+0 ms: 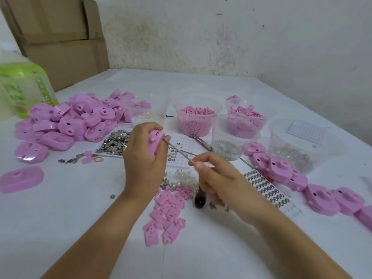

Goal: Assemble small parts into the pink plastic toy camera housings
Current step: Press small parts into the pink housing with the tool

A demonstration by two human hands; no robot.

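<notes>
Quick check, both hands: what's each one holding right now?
Left hand: closed around a pink camera housing.
Right hand: closed on metal tweezers, tips at the housing.

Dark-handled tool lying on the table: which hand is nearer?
Right. The right hand, holding tweezers, hovers directly over the dark-handled tool. The left hand, gripping a pink housing, is up and to its left.
</notes>
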